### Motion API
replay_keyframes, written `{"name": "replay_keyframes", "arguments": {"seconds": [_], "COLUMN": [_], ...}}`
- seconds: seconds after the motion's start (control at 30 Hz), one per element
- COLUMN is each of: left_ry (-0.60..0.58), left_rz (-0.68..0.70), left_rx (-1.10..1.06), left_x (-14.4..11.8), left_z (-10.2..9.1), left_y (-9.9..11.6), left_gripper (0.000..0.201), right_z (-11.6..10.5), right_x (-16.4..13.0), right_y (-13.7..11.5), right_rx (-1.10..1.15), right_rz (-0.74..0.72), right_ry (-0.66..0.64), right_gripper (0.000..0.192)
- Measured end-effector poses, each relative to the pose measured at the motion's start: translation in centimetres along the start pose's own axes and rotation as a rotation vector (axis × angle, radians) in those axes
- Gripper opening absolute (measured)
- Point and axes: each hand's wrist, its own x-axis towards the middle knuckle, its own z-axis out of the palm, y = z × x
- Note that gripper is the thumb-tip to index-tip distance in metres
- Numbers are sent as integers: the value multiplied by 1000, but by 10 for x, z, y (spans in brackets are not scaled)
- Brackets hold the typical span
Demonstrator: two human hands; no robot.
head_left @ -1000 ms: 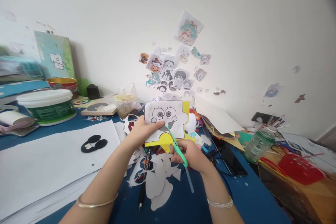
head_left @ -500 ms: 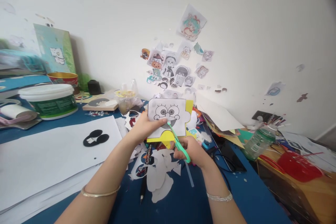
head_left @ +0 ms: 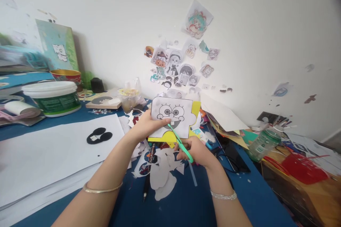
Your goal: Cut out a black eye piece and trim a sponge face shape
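My left hand (head_left: 147,123) pinches the left side of a white paper cutout (head_left: 183,111) printed with a cartoon face, its thumb lying over the mouth area. Behind the cutout lies a yellow sheet (head_left: 196,108), showing along the right and bottom edges. In my right hand (head_left: 194,150) is a pair of green scissors (head_left: 183,148), fingers around the handles. The blades point up and left and cross in front of the lower part of the face. Whether they touch the paper I cannot tell. White paper scraps (head_left: 162,173) and a black pen (head_left: 146,184) lie below on the blue table.
Large white sheets (head_left: 53,159) with black cutouts (head_left: 99,136) cover the left. Behind them stands a white-lidded green tub (head_left: 57,101). To the right are stacked papers (head_left: 222,113), a black phone (head_left: 234,154), a clear jar (head_left: 266,142) and a red item (head_left: 305,168). Drawings hang on the wall.
The cutout and yellow sheet have tilted slightly, with the yellow's right edge shifted right. The scissors stay in nearly the same place. The whole view has shifted a little.
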Motion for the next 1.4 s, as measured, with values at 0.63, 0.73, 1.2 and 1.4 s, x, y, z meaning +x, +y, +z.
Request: {"name": "replay_keyframes", "arguments": {"seconds": [0.63,0.73,1.2,1.4], "left_ry": [-131,-166,-253,-278], "left_rz": [-22,-24,-30,1], "left_rx": [-213,-236,-151,-108], "left_x": [4,4,3,4], "left_z": [-3,-3,-7,-6], "left_y": [-5,-5,-4,-7], "left_gripper": [42,38,40,41], "right_z": [1,1,3,7], "right_x": [5,4,1,2], "right_y": [6,5,0,1], "right_rx": [19,12,-55,-71], "right_rz": [-60,-49,-50,-52], "right_ry": [-25,-42,-71,-33], "right_gripper": [35,34,55,42]}}
